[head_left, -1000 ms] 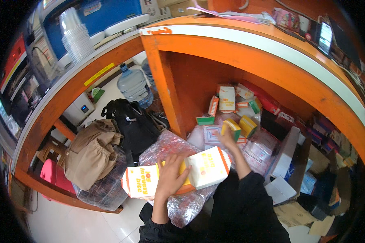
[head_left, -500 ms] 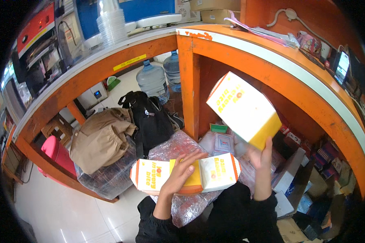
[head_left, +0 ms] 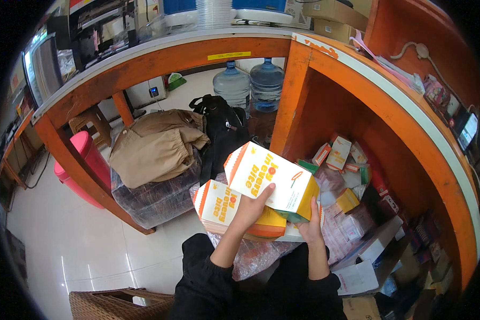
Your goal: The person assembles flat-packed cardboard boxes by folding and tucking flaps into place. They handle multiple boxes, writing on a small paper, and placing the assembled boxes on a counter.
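Note:
A white, yellow and orange cardboard food box [head_left: 276,178] is held up in front of me, its green underside partly showing at the right. My left hand [head_left: 254,207] is closed on its near lower edge, fingers partly hidden behind it. At the right end, my right hand [head_left: 312,226] grips the yellow side with the thumb upright. Directly beneath lies a stack of flat cartons [head_left: 216,207] in the same print, half covered by the box. That stack rests on a plastic-wrapped bundle [head_left: 245,261] by my knees.
Several small boxes [head_left: 338,153] lie heaped inside the orange cabinet [head_left: 325,114] at right. A brown garment [head_left: 154,146] and black backpack [head_left: 224,128] sit on a wrapped parcel at left. A pink bin [head_left: 88,165], water jugs [head_left: 231,85] and a wicker stool [head_left: 117,305] stand around.
The box has come down and left, from above the cabinet opening to over the carton stack. My left hand has left the stack and now holds the box too. The view has shifted.

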Available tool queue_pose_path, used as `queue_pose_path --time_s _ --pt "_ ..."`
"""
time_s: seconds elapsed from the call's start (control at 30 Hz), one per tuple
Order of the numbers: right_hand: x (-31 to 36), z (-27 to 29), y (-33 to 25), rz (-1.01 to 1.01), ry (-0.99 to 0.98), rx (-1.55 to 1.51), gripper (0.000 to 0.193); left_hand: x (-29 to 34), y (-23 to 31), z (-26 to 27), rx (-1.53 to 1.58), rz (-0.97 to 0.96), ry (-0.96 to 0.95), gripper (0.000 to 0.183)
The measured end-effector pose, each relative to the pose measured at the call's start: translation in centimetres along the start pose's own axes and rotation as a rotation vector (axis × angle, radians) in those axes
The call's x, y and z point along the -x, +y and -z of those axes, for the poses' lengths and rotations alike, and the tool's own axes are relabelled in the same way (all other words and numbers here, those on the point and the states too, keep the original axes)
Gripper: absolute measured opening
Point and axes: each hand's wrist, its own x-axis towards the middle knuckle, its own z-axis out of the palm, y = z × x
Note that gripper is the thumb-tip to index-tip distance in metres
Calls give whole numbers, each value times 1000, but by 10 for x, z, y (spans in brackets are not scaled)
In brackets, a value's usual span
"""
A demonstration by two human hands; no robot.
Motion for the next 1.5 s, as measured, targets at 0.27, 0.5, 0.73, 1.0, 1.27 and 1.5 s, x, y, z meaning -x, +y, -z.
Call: queue_pose_path --time_s 0.27,0.5,0.73,1.0,1.27,1.5 --pt "-3 3 -8 -53 -166 109 51 27 -20 40 75 89 144 43" --pt "-1 -31 -20 41 -92 522 58 37 -44 62 128 78 213 43" --pt "-6 -59 -35 -108 -31 1159 68 35 -9 84 -154 -475 512 75" --pt "-8 -60 -44 -153 -81 1325 76 4 -30 101 -1452 -447 -72 54" --pt "-7 -58 -47 -245 -97 1320 86 -4 -7 49 -1047 -542 -117 53" --pt "-19 -27 -51 -363 -280 1198 57 -11 -2 -36 -1296 -408 -409 49"
